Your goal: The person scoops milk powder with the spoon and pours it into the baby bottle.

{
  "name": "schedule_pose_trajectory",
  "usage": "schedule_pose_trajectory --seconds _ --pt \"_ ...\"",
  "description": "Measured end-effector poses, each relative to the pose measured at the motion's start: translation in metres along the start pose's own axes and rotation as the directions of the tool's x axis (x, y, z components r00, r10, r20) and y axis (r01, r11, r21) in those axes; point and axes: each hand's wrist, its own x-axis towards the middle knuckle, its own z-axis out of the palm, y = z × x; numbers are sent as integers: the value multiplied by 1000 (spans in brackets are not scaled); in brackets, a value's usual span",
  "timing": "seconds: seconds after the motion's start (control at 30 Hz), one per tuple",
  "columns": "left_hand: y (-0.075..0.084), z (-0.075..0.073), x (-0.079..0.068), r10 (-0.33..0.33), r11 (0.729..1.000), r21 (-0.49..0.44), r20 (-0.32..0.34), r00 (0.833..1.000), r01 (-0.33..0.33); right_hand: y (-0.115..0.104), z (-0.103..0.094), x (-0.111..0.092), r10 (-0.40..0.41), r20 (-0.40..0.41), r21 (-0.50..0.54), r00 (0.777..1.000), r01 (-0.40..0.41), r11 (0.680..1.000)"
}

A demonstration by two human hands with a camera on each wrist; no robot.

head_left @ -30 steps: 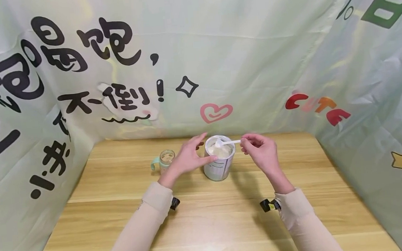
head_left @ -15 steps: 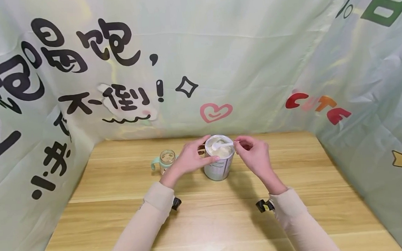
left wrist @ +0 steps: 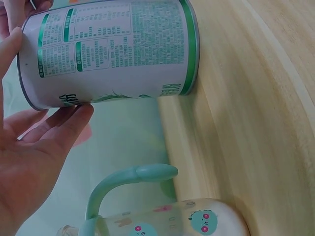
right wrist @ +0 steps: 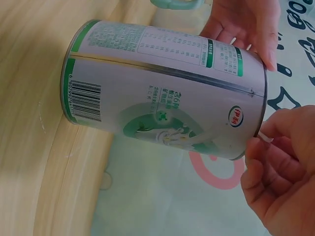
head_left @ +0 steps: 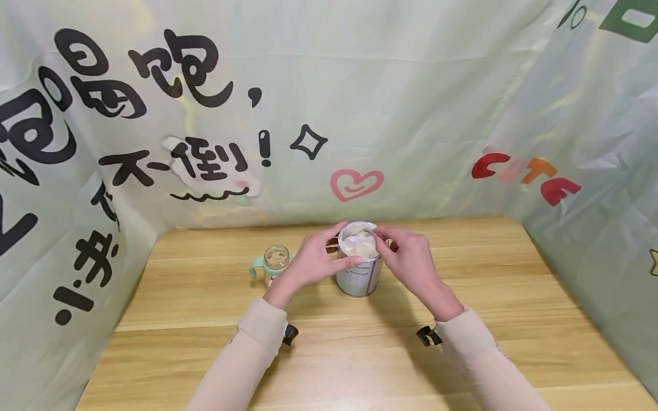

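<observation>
Directly between left hand (head_left: 313, 257) and right hand (head_left: 411, 257): upright can (head_left: 360, 281), scoop (head_left: 357, 240) inside.

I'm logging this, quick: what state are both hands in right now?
Left hand: holding the can near its rim.
Right hand: closed, pinching the white spoon by its handle.
</observation>
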Motion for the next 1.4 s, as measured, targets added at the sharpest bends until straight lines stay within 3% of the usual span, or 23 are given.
schedule_pose_trajectory --seconds 0.3,0.67,0.93,1.4 --pt "-1 1 0 11 1000 11 -6 1000 -11 0 -4 2 -107 97 -21 990 109 994" --pt "-1 0 0 -4 999 40 -1 1000 4 -2 -9 5 -66 238 55 969 55 997" --pt "0 -1 0 -17 999 43 10 1000 16 -2 -11 6 53 326 131 944 -101 986" --pt "0 0 0 -42 998 51 16 999 41 3 -14 7 281 377 235 882 -385 892"
